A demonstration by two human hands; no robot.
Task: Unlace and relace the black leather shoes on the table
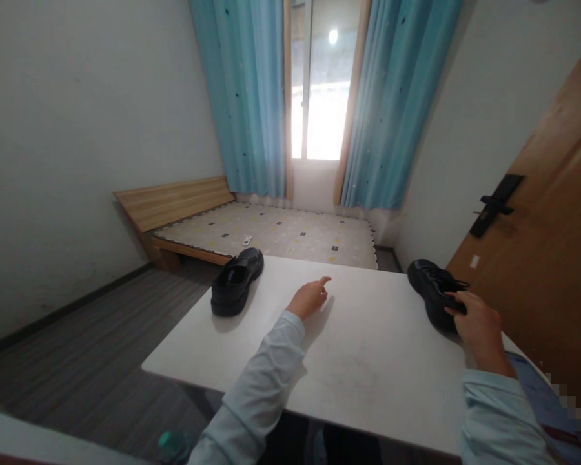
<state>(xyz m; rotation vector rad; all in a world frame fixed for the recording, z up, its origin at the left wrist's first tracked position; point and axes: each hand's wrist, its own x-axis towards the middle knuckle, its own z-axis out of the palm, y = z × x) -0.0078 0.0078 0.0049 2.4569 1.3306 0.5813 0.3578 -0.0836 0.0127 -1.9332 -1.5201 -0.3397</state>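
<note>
Right hand (479, 329), nearest, grips the heel of a black leather lace-up shoe (433, 287) at the white table's (368, 361) right edge. Left hand (310, 298) rests mid-table, forefinger extended, holding nothing, well apart from a second black shoe (235, 282).

lying open across the middle of the white table (368, 361), from six o'clock up to the far edge at twelve. blocking the ten o'clock corner: a black shoe (236, 282). crowding the two o'clock edge: a second black shoe (433, 290) under the right hand (479, 329). resting near centre, the left hand (310, 298), with bare tabletop lying between both shoes.
</note>
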